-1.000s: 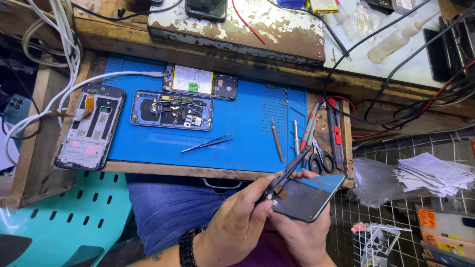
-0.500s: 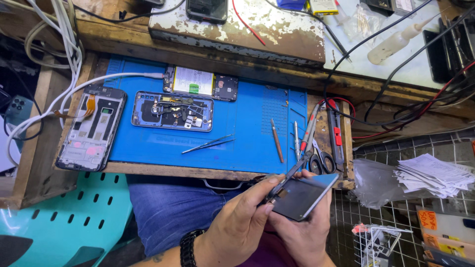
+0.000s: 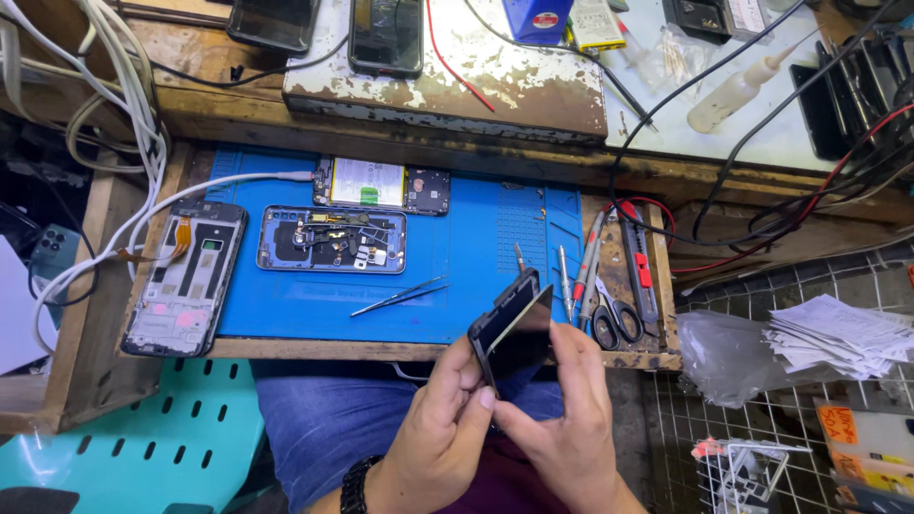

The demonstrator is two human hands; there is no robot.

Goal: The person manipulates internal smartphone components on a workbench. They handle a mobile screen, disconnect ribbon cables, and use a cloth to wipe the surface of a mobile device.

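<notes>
Over my lap, both hands hold a black phone (image 3: pixel 515 331) tipped up on its edge. Its dark screen panel stands slightly apart from the body along the top edge. My left hand (image 3: pixel 440 419) grips the phone's left side, thumb against the lower edge. My right hand (image 3: pixel 564 411) cups it from the right and below, fingers behind the panel. No tool shows in either hand. A dark watch (image 3: pixel 356 486) sits on my left wrist.
A blue mat (image 3: pixel 476 247) on the wooden bench carries tweezers (image 3: pixel 398 297), an opened phone body (image 3: pixel 331 239), a phone with exposed battery (image 3: pixel 378 186) and a bare phone frame (image 3: pixel 186 276). Screwdrivers (image 3: pixel 566 281), scissors (image 3: pixel 614 324) and a utility knife (image 3: pixel 640 262) lie right. Cables (image 3: pixel 762 190) trail behind.
The phone has swung from lying nearly flat to standing on edge. The thin tool my left hand held at its corner is gone from view, and the panel now gapes from the body.
</notes>
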